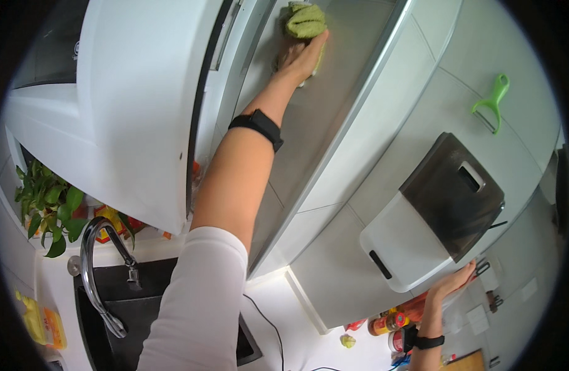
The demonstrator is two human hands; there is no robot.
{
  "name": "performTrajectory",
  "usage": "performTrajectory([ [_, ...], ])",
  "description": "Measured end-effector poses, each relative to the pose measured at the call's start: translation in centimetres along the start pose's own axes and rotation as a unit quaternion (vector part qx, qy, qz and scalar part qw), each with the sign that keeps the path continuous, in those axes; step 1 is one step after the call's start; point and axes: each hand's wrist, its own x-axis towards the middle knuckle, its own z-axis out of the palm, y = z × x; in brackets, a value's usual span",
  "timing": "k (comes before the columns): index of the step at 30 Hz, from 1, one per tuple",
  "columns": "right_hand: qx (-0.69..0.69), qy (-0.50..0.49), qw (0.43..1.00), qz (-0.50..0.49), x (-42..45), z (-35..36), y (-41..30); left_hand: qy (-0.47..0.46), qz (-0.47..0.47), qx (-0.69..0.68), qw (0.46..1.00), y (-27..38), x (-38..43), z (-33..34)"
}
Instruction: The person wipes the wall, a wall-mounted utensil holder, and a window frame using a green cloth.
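Observation:
My left hand [305, 58] reaches up at the top of the view, its fingers around a folded green cloth [306, 22]. The cloth lies against a smooth grey panel [330, 74] with a metal edge strip [349, 116]. A black band [256, 127] sits on the left forearm. Low on the right, my right hand [451, 282] is raised below a white wall-mounted holder [407, 243] with a dark, see-through lid [453, 195]. Its fingers stretch towards hanging scissors [482, 267]. I cannot tell whether it grips anything.
A large white curved panel [140, 92] stands left of my arm. Below it are a chrome faucet [87, 259], a black sink [126, 320] and a leafy plant [52, 204]. A green peeler [495, 102] hangs on the tiles. Jars [386, 323] and a black cable [270, 320] lie on the counter.

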Motion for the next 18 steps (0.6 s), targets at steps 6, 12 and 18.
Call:
performTrajectory([
  [6,0.012,0.01,1.0,-0.004,0.3,-0.3,1.6,0.008,-0.073,0.008,0.997,-4.7,-10.2,-1.7],
  [12,-0.011,-0.008,1.0,-0.023,0.7,-0.7,1.9,0.006,-0.234,0.011,0.972,-9.6,-25.2,-2.7],
  [18,0.016,-0.016,0.999,-0.027,0.4,0.8,1.1,0.05,-0.347,0.005,0.936,-12.3,-36.4,-3.2],
])
